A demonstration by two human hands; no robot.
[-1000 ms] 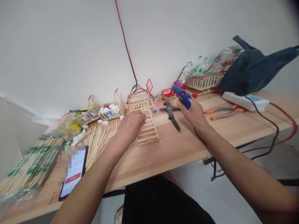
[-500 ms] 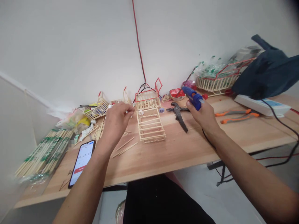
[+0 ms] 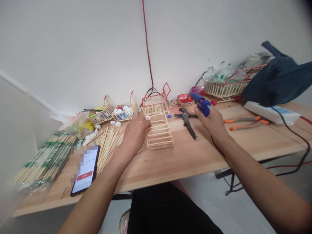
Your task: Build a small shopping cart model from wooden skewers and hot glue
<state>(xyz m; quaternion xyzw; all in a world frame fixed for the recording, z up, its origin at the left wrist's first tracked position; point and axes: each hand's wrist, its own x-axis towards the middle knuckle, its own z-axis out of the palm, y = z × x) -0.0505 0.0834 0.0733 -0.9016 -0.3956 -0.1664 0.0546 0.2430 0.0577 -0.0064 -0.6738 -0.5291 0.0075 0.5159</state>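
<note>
A broad tabletop [image 3: 146, 169] of smooth, pale, streaky-grained wood is spread below the wall; bare wood is left between its straight near edge and the work, with another free strip to the right. On it, around the middle, a slim wooden-stick frame [image 3: 159, 134] is laid, box-shaped and ladder-like, its long axis directed from the near edge toward the wall, its rungs set crosswise. Its far end is pointed at a red-rimmed stick basket [image 3: 154, 107]. The hands are held well apart: the left hand [image 3: 138, 126] is placed at the frame's left side, fingers curled, and whether anything is pinched there cannot be told; by the right hand [image 3: 211, 120] a glossy blue plastic glue gun [image 3: 201, 103] is gripped, nozzle tilted up and leftward. Between them, a dark angular hand tool [image 3: 187, 122] is laid flat.
</note>
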